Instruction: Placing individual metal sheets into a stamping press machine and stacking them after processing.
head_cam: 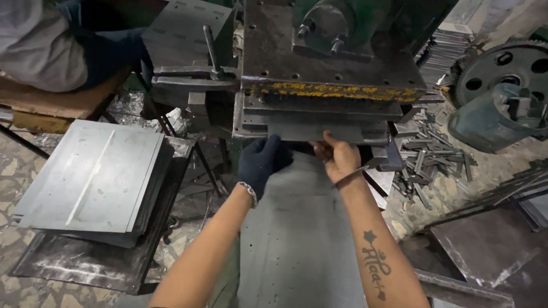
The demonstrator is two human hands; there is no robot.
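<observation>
A metal workshop: heavy press [325,74], stacked steel sheets [91,177], scrap offcuts [434,159], big gear wheel [508,68].

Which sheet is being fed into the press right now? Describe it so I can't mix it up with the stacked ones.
Start at the big green press with the yellow-marked die edge. Directly below it, a long grey metal sheet runs from the die toward the camera, with the gloved left hand and the bare right hand at its far end. Unlike the stacked sheets on the left stand, it lies alone between the arms.

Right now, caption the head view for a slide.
Gloved left hand and bare right hand feed a metal sheet into a press.
</observation>
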